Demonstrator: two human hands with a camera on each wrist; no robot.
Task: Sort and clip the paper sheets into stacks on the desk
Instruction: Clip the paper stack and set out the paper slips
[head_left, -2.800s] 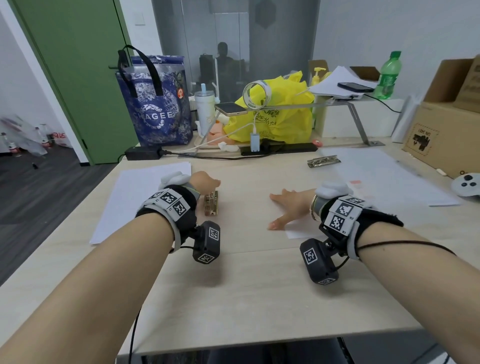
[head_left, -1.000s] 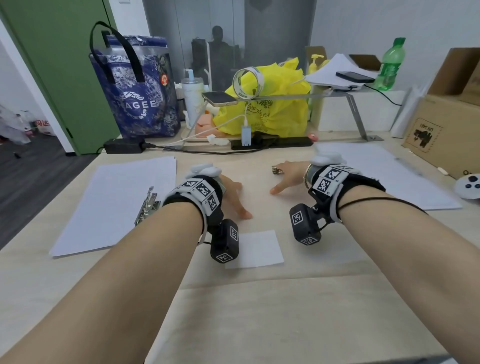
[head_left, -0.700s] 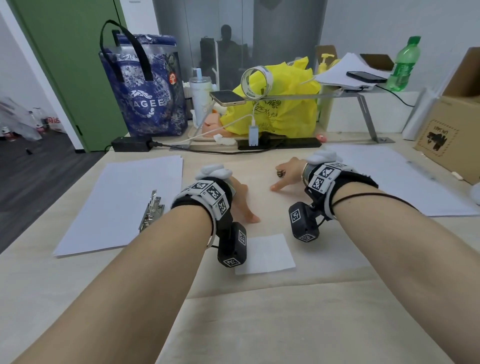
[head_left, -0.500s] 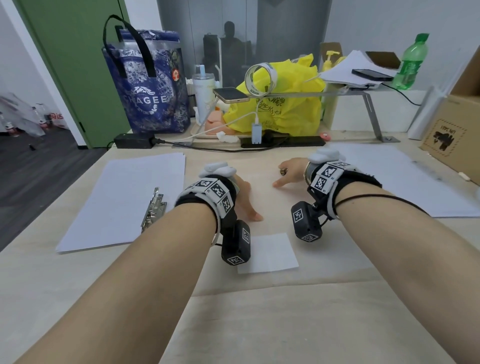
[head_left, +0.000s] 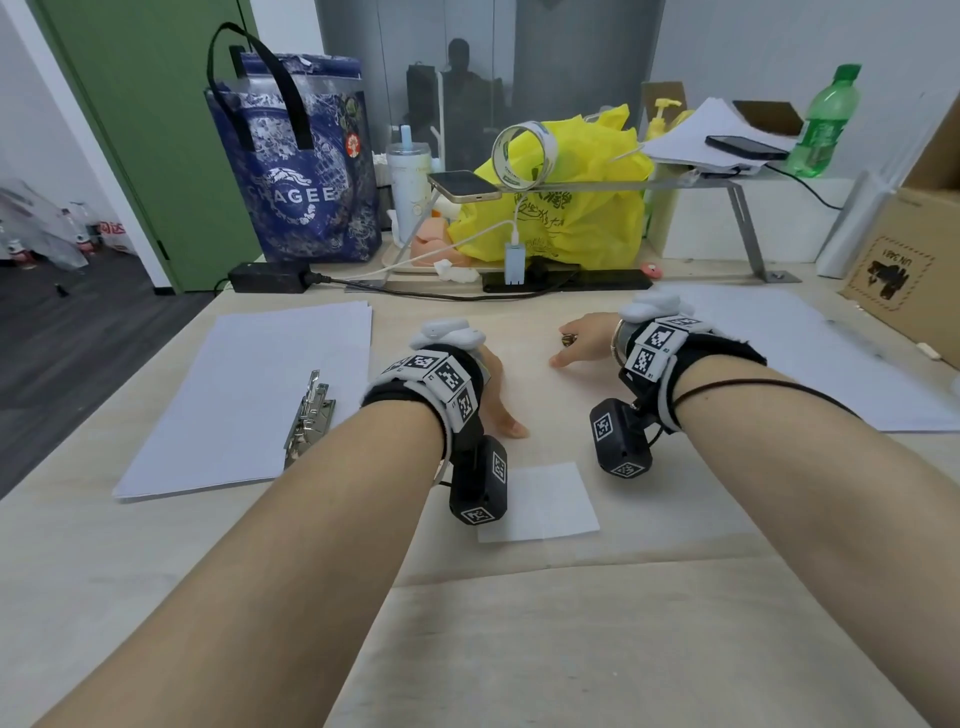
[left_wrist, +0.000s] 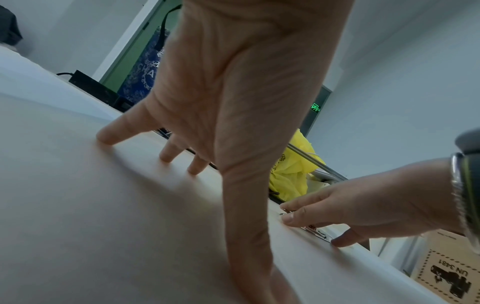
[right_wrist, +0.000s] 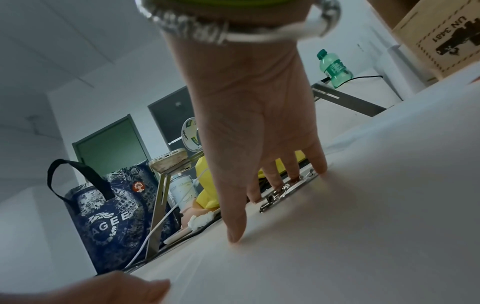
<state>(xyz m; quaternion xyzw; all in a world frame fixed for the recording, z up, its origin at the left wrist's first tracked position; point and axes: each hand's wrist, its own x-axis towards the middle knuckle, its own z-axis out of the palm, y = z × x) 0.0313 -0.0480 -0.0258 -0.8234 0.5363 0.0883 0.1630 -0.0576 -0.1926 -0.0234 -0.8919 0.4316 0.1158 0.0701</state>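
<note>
- Our left hand (head_left: 491, 387) lies palm down on the desk (head_left: 519, 623), fingers straight and spread, tips touching the bare wood; it holds nothing.
- Our right hand (head_left: 584, 340) reaches forward with its fingers (right_wrist: 315, 159) stretched out; their tips rest on a metal clip (right_wrist: 288, 190) lying flat on the desk. The thumb touches the wood beside it. The fingers look straight, touching but not closing round the clip.
- A second metal clip (head_left: 309, 415) sits on the right edge of the left paper stack (head_left: 244, 400), near our left wrist, apart from both hands.
- Another spread of white sheets (head_left: 810, 353) lies to the right, partly under our right forearm.
- A small white slip of paper (head_left: 545, 501) lies on the desk between our two wrists, just below the left wrist camera.
- At the back of the desk stand a blue tote bag (head_left: 306, 171), a yellow plastic bag (head_left: 566, 202), a metal riser shelf (head_left: 675, 184) carrying a phone (head_left: 465, 187) and a tape roll (head_left: 524, 153), and a green bottle (head_left: 826, 122).
- A cardboard box (head_left: 914, 228) sits at the far right.
</note>
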